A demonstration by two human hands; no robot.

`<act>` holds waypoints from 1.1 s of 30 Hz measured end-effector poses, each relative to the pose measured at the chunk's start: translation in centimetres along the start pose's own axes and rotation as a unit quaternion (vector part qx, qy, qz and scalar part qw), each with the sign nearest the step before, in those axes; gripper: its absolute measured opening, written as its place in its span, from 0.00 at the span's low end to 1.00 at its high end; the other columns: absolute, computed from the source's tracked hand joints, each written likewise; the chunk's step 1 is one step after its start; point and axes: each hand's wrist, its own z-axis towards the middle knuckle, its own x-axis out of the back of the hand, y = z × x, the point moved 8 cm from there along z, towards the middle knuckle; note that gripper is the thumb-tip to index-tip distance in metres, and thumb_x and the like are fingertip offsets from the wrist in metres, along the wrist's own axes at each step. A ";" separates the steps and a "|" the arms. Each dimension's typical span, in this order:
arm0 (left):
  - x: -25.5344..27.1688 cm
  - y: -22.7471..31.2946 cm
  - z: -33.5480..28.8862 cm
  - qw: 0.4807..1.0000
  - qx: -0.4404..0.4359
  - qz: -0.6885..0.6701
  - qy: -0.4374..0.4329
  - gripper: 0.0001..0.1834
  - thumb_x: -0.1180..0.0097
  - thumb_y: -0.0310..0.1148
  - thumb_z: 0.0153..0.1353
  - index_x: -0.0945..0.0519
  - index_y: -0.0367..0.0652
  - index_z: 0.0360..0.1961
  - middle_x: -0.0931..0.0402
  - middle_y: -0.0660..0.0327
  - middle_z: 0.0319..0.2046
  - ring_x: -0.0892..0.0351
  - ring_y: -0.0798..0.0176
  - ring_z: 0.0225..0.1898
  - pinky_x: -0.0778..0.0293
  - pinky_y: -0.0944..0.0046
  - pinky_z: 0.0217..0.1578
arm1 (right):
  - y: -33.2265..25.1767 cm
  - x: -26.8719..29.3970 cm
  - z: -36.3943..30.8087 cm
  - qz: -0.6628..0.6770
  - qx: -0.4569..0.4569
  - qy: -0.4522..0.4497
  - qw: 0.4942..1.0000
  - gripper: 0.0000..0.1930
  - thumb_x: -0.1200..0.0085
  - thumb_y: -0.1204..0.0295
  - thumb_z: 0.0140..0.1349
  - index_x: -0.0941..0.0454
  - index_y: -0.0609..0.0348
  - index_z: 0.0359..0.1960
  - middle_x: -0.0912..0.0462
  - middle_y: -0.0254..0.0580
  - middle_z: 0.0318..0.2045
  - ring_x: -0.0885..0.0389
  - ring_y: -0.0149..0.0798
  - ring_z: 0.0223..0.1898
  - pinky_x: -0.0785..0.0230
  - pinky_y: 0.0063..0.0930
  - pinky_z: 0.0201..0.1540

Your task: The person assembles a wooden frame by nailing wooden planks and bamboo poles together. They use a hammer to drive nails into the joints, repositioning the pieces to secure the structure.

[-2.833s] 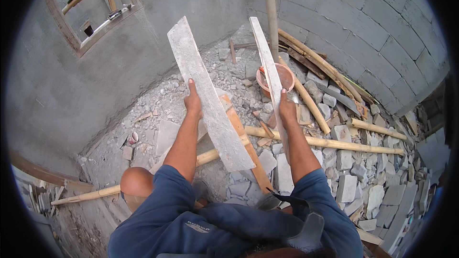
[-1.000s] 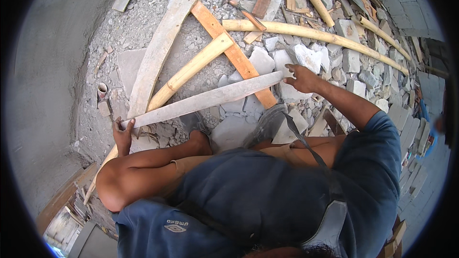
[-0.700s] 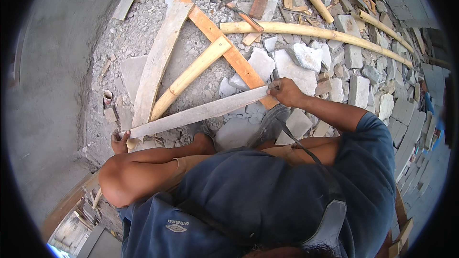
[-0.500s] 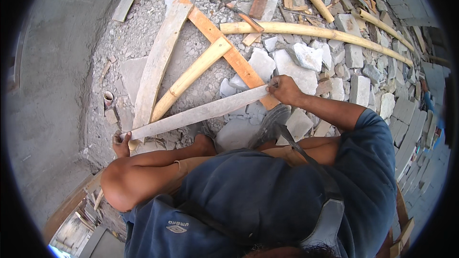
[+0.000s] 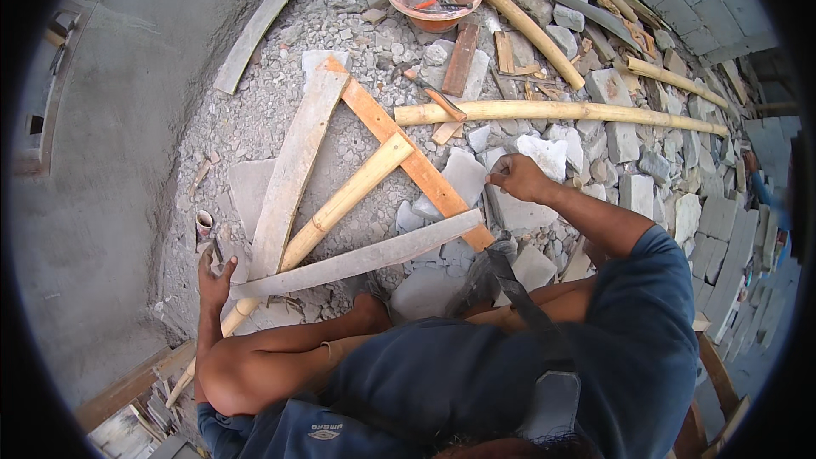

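Observation:
A narrow grey board lies across the near ends of a wooden frame, under neither hand. The frame joins a wide grey plank, an orange-brown wooden strip and a bamboo pole between them. My left hand is just left of the narrow board's left end, thumb and fingers apart, holding nothing visible. Above and right of the board's other end, my right hand is closed with thumb and forefinger together; anything pinched there is too small to make out.
A hammer lies on rubble beyond the frame, near a long bamboo pole. Farther off stands an orange basin holding tools. Stone blocks are heaped to the right; a plastered wall rises on the left. A small cup sits near my left hand.
Both hands have let go of the narrow board, which now rests across the frame. My left hand has opened, and my right hand has come away from the board's right end.

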 end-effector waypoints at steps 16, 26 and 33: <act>-29.7 30.9 3.3 0.993 -0.042 0.104 -0.043 0.39 0.46 0.67 0.74 0.12 0.35 0.53 0.14 0.41 0.53 0.18 0.35 0.59 0.30 0.35 0.63 | -6.3 17.5 25.6 0.343 -0.046 0.306 0.887 0.17 0.30 0.61 0.69 0.16 0.66 0.38 0.10 0.50 0.32 0.09 0.48 0.33 0.16 0.42 0.37; -32.0 33.7 7.2 0.984 0.076 0.077 -0.139 0.41 0.45 0.74 0.69 0.12 0.40 0.40 0.11 0.46 0.40 0.12 0.39 0.46 0.25 0.42 0.56 | -10.5 28.3 45.0 -0.267 0.069 0.318 0.907 0.16 0.43 0.66 0.67 0.08 0.65 0.42 0.09 0.65 0.44 0.09 0.61 0.50 0.18 0.51 0.56; -30.8 32.7 7.6 0.989 0.064 0.084 -0.101 0.38 0.40 0.72 0.67 0.16 0.40 0.35 0.12 0.47 0.37 0.12 0.40 0.44 0.22 0.43 0.51 | -11.2 23.1 51.8 -0.347 -0.053 0.165 0.922 0.18 0.34 0.68 0.64 0.09 0.63 0.53 0.10 0.60 0.56 0.11 0.57 0.60 0.19 0.48 0.63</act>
